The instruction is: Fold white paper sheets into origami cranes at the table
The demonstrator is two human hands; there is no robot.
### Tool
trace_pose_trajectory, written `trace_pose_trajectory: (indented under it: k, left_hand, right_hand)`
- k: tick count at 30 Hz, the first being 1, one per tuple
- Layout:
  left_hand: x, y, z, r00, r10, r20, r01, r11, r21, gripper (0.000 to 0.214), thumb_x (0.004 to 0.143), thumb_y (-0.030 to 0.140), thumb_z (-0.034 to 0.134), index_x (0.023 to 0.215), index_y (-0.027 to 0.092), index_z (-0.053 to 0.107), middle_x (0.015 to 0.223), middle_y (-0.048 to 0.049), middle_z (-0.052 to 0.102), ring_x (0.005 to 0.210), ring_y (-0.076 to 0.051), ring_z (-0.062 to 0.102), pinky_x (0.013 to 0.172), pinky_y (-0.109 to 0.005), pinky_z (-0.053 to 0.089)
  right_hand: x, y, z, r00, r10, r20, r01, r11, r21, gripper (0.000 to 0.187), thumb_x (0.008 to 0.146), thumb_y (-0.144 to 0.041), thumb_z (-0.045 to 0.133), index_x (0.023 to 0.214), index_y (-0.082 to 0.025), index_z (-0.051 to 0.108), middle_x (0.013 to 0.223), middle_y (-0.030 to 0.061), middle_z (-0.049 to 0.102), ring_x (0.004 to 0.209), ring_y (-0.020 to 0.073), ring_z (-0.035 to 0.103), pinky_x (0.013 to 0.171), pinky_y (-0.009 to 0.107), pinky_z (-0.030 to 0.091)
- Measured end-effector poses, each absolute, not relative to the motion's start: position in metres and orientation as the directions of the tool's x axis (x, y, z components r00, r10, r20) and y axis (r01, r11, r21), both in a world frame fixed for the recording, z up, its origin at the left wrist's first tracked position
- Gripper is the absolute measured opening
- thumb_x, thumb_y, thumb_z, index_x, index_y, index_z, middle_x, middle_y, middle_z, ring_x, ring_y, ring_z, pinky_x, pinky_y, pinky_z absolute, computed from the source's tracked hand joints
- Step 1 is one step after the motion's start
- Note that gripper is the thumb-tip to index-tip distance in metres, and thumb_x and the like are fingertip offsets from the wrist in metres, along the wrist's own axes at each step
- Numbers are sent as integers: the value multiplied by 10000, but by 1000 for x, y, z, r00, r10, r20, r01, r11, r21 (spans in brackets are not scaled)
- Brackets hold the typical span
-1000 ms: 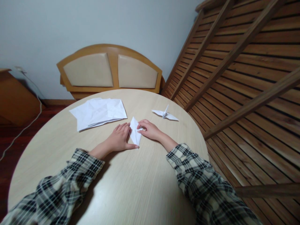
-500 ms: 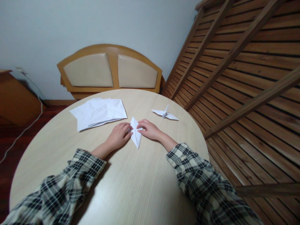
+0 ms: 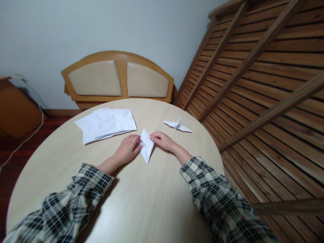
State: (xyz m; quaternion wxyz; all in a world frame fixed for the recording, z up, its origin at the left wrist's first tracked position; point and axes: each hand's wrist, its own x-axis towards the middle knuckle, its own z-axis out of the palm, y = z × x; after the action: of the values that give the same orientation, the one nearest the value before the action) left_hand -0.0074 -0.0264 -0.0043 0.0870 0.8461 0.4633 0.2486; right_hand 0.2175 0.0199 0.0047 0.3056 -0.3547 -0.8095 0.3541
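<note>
The round, pale table (image 3: 152, 202) supports a folded paper diamond (image 3: 147, 148). White paper sheets (image 3: 106, 125) lie beyond the diamond, leftward; a paper crane (image 3: 177, 126) sits beyond it, rightward.

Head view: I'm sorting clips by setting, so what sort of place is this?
Probably a bedroom: what looks like a padded headboard stands beyond the round table, and a slatted wooden panel rises at the right.

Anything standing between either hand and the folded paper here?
Nothing visible: the left hand and right hand both touch the folded paper. The paper crane lies beyond the right hand, clear of both.
</note>
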Motion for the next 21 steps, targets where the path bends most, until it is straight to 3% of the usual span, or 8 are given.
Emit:
trace_pose_trajectory:
  k: [3, 6, 10, 15, 21]
  left_hand:
    - [-6, -28, -3, 448, 829, 335, 734, -555, 392, 275, 976, 429, 414, 929, 201, 561, 1078, -113, 653, 1046, -294, 577, 944, -512, 451]
    - [-6, -28, -2, 438, 833, 337, 737, -548, 395, 357, 978, 485, 389, 935, 194, 590, 1130, -119, 653, 1078, -297, 571, 974, -525, 443]
    - [-10, -25, -1, 464, 824, 327, 703, -566, 429, 437, 996, 447, 338, 857, 174, 649, 1169, -130, 652, 1109, -287, 583, 1010, -513, 436]
    - [-23, -23, 6, 569, 772, 283, 608, -627, 488, 370, 948, 437, 453, 750, 190, 645, 1219, -134, 644, 1176, -282, 570, 1012, -477, 459]
    - [-38, -30, 14, 615, 765, 189, 563, -595, 574, 246, 921, 384, 517, 871, 217, 690, 1318, -117, 597, 1262, -271, 525, 1068, -476, 431]
  right_hand:
    - [219, 20, 2, -571, 786, 235, 361, 498, -788, 191, 857, -257, 672, 697, -172, 608, 988, 62, 640, 864, 150, 586, 827, 309, 483]
    - [223, 21, 1, -602, 779, 175, 360, 460, -812, 59, 815, -215, 701, 822, -167, 668, 1089, 66, 615, 759, 108, 564, 750, 280, 496]
    - [229, 23, 3, -669, 730, 141, 361, 485, -797, 53, 806, -146, 689, 844, -176, 711, 1122, 74, 608, 855, 130, 580, 801, 293, 492]
    - [230, 23, 7, -684, 716, 136, 385, 513, -767, 113, 783, -87, 696, 821, -187, 729, 1102, 75, 617, 988, 173, 579, 867, 317, 477]
    - [229, 21, 10, -677, 727, 117, 387, 487, -783, 142, 776, -56, 685, 811, -187, 728, 1075, 67, 621, 965, 168, 582, 878, 323, 481]
